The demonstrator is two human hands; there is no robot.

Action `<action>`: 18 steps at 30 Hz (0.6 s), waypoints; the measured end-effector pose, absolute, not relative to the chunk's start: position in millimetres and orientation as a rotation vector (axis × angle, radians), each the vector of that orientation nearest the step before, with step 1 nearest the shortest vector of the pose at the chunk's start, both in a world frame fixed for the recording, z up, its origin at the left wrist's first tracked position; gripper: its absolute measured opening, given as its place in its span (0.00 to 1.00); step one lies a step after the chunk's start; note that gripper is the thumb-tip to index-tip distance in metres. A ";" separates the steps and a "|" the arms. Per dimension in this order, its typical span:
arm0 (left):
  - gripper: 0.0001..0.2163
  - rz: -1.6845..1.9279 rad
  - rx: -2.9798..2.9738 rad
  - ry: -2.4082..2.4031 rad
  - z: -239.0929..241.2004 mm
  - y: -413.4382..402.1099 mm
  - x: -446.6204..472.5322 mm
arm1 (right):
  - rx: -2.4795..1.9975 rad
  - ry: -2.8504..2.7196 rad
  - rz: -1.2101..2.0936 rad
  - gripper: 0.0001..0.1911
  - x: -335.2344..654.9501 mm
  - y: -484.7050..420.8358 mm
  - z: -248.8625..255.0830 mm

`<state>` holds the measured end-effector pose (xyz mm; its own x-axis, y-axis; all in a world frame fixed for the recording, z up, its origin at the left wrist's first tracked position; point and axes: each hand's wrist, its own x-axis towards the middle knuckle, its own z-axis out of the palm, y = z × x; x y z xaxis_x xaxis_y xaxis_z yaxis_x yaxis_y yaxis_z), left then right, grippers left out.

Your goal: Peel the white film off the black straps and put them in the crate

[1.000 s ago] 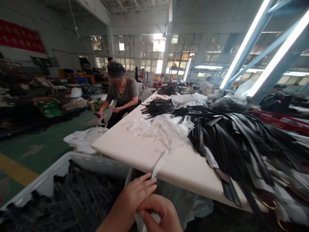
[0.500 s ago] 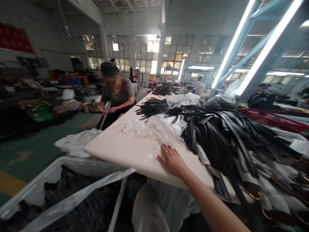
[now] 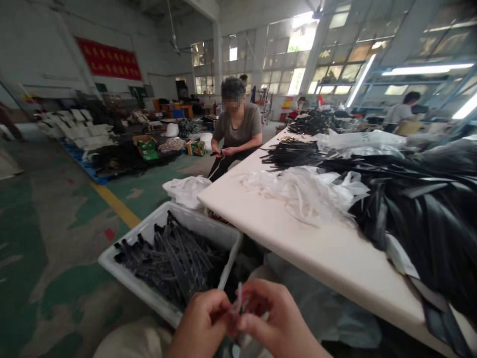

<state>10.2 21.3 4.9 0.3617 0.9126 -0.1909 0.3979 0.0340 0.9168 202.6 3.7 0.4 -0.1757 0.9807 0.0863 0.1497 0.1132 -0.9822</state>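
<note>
Low in front of me, my left hand (image 3: 204,320) and my right hand (image 3: 274,318) meet with bent fingers. Between their fingertips is a thin piece of a clear plastic sleeve (image 3: 239,297); most of it is hidden by the fingers or out of sight. Just beyond them stands a white plastic crate (image 3: 130,288), holding many black straps (image 3: 173,258) wrapped in clear plastic. To the right of my hands is the pale table (image 3: 261,214). A heap of crumpled clear plastic sleeves (image 3: 301,194) lies on it, beside a big pile of black straps (image 3: 421,214).
Across the table corner sits a person (image 3: 238,124) working on a thin strip with both hands. A white bag (image 3: 186,191) lies between the crate and the table. Farther left, goods stand on a blue pallet (image 3: 84,161). The table's edge runs close along my right.
My right hand has left the tabletop and come down to meet my left hand, which has entered view. The long plastic sleeve no longer stretches across the crate. My view has swung left.
</note>
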 end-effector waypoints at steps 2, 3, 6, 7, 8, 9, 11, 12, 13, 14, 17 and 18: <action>0.10 0.596 1.565 1.243 4.6 22.5 23.5 | -1.267 -1.407 1.199 0.24 186.2 0.1 0.2; 0.10 0.585 1.554 1.276 3.9 22.5 26.4 | -1.316 -1.371 1.177 0.24 182.9 0.9 -0.3; 0.08 0.549 1.465 1.366 -1.5 19.8 23.6 | -1.308 -1.232 1.312 0.22 184.5 5.7 -2.7; 0.07 0.547 1.425 1.369 -4.2 18.8 20.6 | -1.276 -1.185 1.390 0.23 186.6 6.7 -3.8; 0.09 0.549 1.383 1.357 -7.0 18.2 17.4 | -1.246 -1.147 1.448 0.24 188.5 7.2 -5.1; 0.11 0.559 1.352 1.327 -9.7 18.1 14.5 | -1.227 -1.124 1.478 0.24 190.0 7.1 -6.8; 0.18 0.591 1.328 1.212 -14.3 19.4 11.0 | -1.226 -1.127 1.464 0.25 191.4 5.7 -11.7; 0.21 0.612 1.326 1.132 -16.2 20.8 10.7 | -1.229 -1.149 1.435 0.24 191.3 4.4 -15.2; 0.25 0.632 1.333 1.054 -18.0 22.4 11.4 | -1.237 -1.179 1.394 0.23 190.6 2.7 -19.4; 0.28 0.640 1.343 0.990 -20.0 24.0 13.0 | -1.257 -1.214 1.344 0.22 189.6 0.7 -24.3; 0.28 0.601 1.345 0.959 -31.3 27.8 20.0 | -1.370 -1.346 1.174 0.19 188.2 -5.5 -38.4; 0.27 0.588 1.352 0.991 -37.7 28.8 21.7 | -1.410 -1.406 1.134 0.18 190.1 -6.7 -40.7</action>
<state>21.7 28.8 -37.7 0.4931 0.8353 -0.2432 0.1874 0.1711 0.9673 190.1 -6.7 -40.7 -0.0315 0.9985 -0.0444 0.2544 -0.0349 -0.9665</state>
